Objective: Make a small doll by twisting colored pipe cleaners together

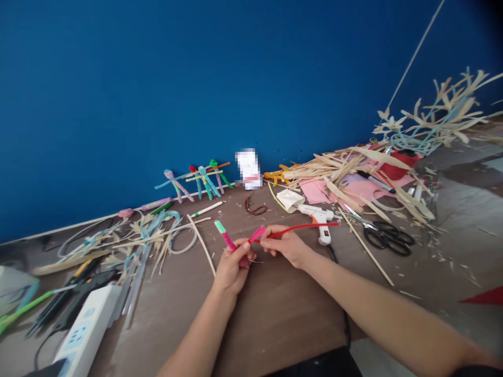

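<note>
Our left hand [234,268] pinches a pink pipe cleaner [228,240] with a mint-green end, while our right hand [286,246] pinches a red pipe cleaner [304,227] where it meets the pink, both held above the brown table [275,324]. A slackened pinch could let the springy red length slip free, and its far end could snag the white hot glue gun [319,219] just beyond. The pink piece looks fuzzy and bent.

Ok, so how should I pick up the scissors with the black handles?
Probably best to hold the black finger loops of the scissors, coming from the right. They lie flat with the loops facing right and the metal blades pointing left, so your fingers stay away from the pointy end.
</note>
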The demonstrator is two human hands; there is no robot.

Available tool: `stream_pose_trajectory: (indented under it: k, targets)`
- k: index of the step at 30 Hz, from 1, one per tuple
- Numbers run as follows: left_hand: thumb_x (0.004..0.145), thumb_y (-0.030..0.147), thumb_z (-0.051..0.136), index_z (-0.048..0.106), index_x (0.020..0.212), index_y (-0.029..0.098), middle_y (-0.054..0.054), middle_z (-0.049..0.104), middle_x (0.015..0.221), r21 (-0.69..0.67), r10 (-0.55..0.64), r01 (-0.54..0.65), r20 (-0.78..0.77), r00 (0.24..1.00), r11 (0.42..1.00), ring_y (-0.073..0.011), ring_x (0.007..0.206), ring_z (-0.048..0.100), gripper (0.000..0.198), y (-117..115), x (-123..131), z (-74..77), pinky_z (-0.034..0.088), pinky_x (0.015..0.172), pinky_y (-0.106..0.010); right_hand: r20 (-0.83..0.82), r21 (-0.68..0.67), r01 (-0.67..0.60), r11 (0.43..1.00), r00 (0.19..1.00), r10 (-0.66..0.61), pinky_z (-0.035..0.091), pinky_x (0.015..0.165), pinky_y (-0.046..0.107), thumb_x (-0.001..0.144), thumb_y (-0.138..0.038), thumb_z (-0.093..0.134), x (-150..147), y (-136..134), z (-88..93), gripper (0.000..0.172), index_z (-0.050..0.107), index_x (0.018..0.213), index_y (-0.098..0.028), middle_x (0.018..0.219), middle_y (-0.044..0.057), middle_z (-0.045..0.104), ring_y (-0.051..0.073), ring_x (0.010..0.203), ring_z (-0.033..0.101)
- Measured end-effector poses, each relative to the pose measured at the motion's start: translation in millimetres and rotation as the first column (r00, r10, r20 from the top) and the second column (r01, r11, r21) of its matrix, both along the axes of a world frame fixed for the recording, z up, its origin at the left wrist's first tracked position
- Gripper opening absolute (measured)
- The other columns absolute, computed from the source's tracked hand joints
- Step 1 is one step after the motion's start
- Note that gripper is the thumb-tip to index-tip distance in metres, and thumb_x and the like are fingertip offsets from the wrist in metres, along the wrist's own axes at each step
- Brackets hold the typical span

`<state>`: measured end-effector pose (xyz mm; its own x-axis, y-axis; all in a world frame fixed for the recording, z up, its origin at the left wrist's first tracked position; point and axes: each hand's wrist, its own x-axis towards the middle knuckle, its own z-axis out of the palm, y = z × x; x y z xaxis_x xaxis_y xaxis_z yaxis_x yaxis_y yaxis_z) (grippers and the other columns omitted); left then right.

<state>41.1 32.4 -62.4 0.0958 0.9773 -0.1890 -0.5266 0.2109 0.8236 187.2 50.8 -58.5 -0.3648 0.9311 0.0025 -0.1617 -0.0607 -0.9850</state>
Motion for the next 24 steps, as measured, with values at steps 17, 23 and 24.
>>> stream_pose_trajectory:
  k: [17,23,24]
  targets:
    - [0.058,0.024,0.066,0.068,0.062,0.013,0.002,0.057,0.052,0.190,0.081,0.050,-0.625,0.776,0.981,-0.0087,0.050,0.044,0.012,1.5,-8.9,-3.3,0.031,0.050,-0.020,0.474,0.761,-0.096,0.642,0.758,-0.448,0.038,0.078,0.032,0.078,-0.023,0.050,10.7,-9.1,17.5,0.014,0.063,0.076,-0.017,0.084,0.008,0.059,0.018,0.084,0.051]
    - [0.056,0.021,0.069,0.067,0.060,0.014,0.001,0.053,0.049,0.094,-0.163,0.258,-0.562,0.811,0.961,-0.0081,0.047,0.042,0.009,-0.8,-14.6,6.0,0.032,0.049,-0.020,0.312,0.185,-0.046,0.982,0.950,-0.014,0.039,0.057,0.024,0.068,-0.027,0.061,16.1,5.8,12.0,0.013,0.060,0.070,-0.014,0.062,-0.001,0.056,0.011,0.058,0.050]
    - [0.055,0.021,0.069,0.067,0.059,0.014,0.001,0.052,0.049,0.091,-0.208,0.298,-0.527,0.824,0.950,-0.0081,0.047,0.042,0.009,-1.5,-15.0,6.5,0.032,0.048,-0.021,0.230,0.043,-0.098,0.994,0.969,0.085,0.037,0.052,0.022,0.066,-0.028,0.063,16.3,6.6,10.8,0.015,0.059,0.069,-0.014,0.059,-0.002,0.055,0.009,0.053,0.048]
